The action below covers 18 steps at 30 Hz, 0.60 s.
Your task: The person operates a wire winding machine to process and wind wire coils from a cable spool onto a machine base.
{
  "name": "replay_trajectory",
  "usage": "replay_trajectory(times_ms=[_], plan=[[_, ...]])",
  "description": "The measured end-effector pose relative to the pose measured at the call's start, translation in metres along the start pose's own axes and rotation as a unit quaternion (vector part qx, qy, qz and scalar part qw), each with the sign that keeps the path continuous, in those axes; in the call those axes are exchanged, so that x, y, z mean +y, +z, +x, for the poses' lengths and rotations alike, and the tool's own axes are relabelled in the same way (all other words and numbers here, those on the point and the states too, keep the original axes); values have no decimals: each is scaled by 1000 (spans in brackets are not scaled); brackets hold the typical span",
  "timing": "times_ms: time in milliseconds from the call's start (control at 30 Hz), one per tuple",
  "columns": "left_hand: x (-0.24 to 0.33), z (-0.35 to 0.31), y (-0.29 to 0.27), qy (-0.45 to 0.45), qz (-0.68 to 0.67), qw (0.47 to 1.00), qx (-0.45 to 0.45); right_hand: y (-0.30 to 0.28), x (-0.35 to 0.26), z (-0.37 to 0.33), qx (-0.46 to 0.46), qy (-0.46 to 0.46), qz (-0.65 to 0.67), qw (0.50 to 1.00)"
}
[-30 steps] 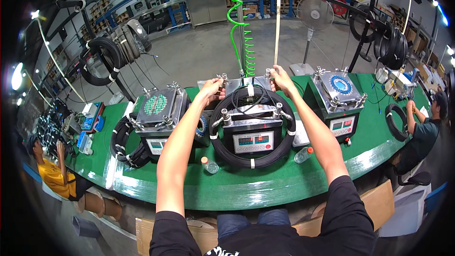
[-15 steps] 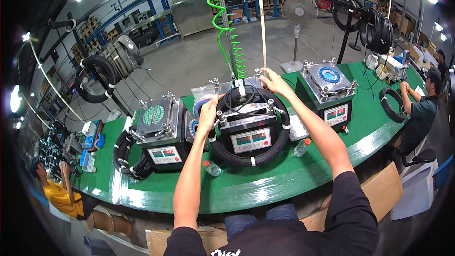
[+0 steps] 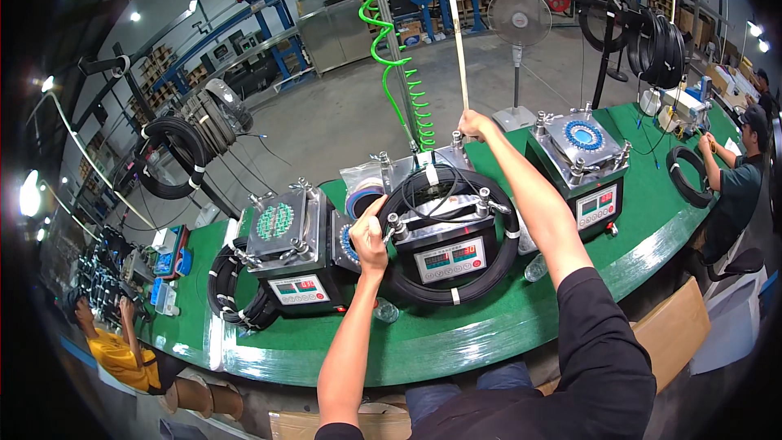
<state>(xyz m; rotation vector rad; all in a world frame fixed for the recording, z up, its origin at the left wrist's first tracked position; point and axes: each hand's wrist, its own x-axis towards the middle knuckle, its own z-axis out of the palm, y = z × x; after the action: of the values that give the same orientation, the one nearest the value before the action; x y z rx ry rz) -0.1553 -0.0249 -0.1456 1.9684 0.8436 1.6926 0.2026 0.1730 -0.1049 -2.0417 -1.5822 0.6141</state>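
A press-like machine [image 3: 450, 261] with metal plates, corner clamps and a lit panel stands in the middle, ringed by a black cable coil [image 3: 444, 294]. My left hand [image 3: 371, 238] is closed beside its front left clamp [image 3: 397, 223]; whatever the fingers grip is hidden. At the back right clamp [image 3: 458, 140], my right hand [image 3: 474, 124] has curled fingers, and what lies in them cannot be seen. Thin black cable loops [image 3: 429, 195] rest over the machine's top. Behind my left hand lie a tape-like roll [image 3: 363, 192] and a clear bag [image 3: 363, 172].
Similar machines stand left [image 3: 295, 236] and right [image 3: 580, 155] on the green table [image 3: 489, 322]. Clear bottles [image 3: 385, 310] [image 3: 536, 268] sit near my forearms. A green coiled hose [image 3: 379, 28] and pale pole [image 3: 454, 24] rise behind. People work at the left [image 3: 122, 354] and right [image 3: 737, 187].
The view has shifted, so the table sits further right and lower. My left hand has moved from the back left to the front left clamp. My right hand stays near the back right clamp.
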Motion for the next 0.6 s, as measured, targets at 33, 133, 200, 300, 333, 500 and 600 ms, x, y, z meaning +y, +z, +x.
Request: replay_trajectory(times_ms=[33, 133, 200, 300, 333, 500, 600], plan=[[1, -1, 6, -2, -7, 1000, -4, -9, 17, 6, -99, 3, 90, 991], [14, -11, -12, 40, 136, 990, 5, 14, 9, -16, -203, -62, 382, 899], [15, -17, -9, 38, 161, 986, 20, 21, 11, -28, -196, -102, 508, 832], [19, -26, -2, 30, 190, 981, 34, 23, 12, -35, -109, -102, 534, 832], [19, -30, 1, 21, 191, 980, 45, 19, 12, -33, -114, -90, 496, 856], [20, -51, 7, 1, 207, 976, 67, 12, 1, -32, -106, -143, 370, 912], [16, -79, 15, -64, 197, 974, 91, 3, -19, -29, -27, -84, 201, 976]])
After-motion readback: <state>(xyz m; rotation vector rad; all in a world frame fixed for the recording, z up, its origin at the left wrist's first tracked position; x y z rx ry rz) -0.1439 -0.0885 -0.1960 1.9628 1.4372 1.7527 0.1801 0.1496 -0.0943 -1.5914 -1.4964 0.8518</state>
